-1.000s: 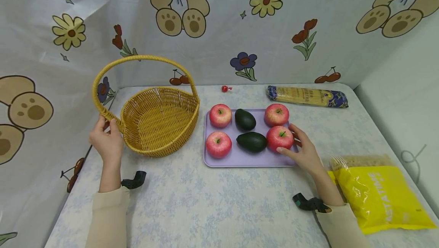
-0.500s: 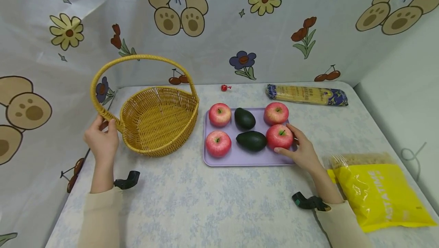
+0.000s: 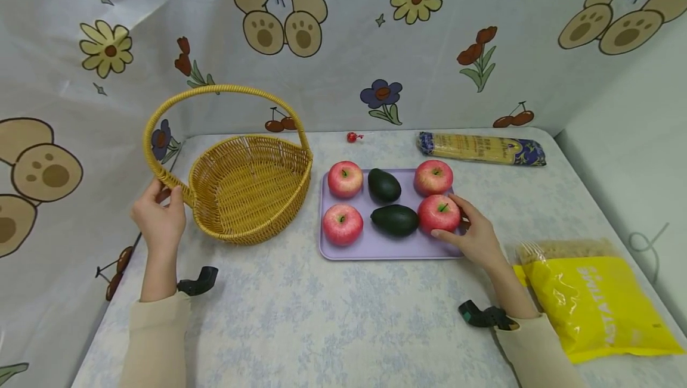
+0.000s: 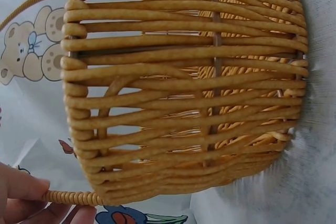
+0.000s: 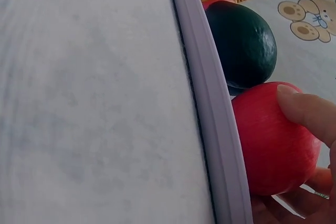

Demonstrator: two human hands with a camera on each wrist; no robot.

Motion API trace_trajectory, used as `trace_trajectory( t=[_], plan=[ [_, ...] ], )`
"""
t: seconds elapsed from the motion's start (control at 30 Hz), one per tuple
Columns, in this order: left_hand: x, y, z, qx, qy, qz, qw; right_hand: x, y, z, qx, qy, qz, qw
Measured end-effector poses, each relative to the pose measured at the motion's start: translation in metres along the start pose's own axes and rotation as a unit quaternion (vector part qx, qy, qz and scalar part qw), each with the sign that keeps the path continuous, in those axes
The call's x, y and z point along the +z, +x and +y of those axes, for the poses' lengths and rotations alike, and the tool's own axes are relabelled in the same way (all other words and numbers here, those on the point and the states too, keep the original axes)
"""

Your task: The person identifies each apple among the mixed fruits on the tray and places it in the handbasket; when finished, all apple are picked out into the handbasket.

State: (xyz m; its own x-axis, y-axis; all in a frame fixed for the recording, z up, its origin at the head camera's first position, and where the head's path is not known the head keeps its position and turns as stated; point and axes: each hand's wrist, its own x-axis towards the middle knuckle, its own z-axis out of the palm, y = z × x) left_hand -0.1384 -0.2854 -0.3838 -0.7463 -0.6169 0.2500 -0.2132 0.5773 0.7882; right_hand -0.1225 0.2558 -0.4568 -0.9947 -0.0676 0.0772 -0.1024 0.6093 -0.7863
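My left hand pinches the lower left end of the arched handle of a yellow wicker basket, which stands on the table with nothing in it. In the left wrist view, thumb and fingers close round the wrapped handle. On the right, my right hand grips a red apple at the front right of a lilac tray, thumb in front and fingers behind. Beside that apple lies a dark green avocado. The right wrist view shows the thumb on the apple.
Also on the tray are another avocado and apples at the back right, back left and front left. Behind it lie a pasta packet and a small red item. A yellow pasta bag lies at right.
My left wrist and forearm have shifted slightly left while the fingers stay on the handle. The right hand keeps its hold on the apple, nearly still.
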Motion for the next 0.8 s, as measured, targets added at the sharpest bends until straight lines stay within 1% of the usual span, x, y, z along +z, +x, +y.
trace_trajectory(
  t=[0.23, 0.33, 0.5, 0.6, 0.7, 0.8],
  plan=[
    [-0.001, 0.002, 0.002, -0.015, 0.003, -0.014, 0.9998, -0.011, 0.001, -0.011, -0.037, 0.003, 0.037, 0.999],
    [-0.001, 0.002, 0.001, -0.018, 0.003, -0.013, 0.9998, -0.015, 0.003, -0.018, -0.048, 0.004, 0.039, 0.998],
    [-0.001, 0.002, 0.001, -0.028, -0.004, -0.012, 0.9995, -0.019, 0.009, -0.034, -0.052, -0.001, 0.035, 0.998],
    [0.000, 0.001, 0.001, -0.041, -0.016, -0.018, 0.9989, -0.020, 0.012, -0.045, -0.053, 0.003, 0.033, 0.998],
    [0.001, 0.000, 0.002, -0.046, -0.038, -0.020, 0.9980, -0.020, 0.018, -0.055, -0.053, 0.008, 0.031, 0.998],
    [0.004, -0.001, 0.001, -0.040, -0.065, -0.016, 0.9970, -0.019, 0.024, -0.065, -0.048, 0.006, 0.029, 0.998]
  ],
)
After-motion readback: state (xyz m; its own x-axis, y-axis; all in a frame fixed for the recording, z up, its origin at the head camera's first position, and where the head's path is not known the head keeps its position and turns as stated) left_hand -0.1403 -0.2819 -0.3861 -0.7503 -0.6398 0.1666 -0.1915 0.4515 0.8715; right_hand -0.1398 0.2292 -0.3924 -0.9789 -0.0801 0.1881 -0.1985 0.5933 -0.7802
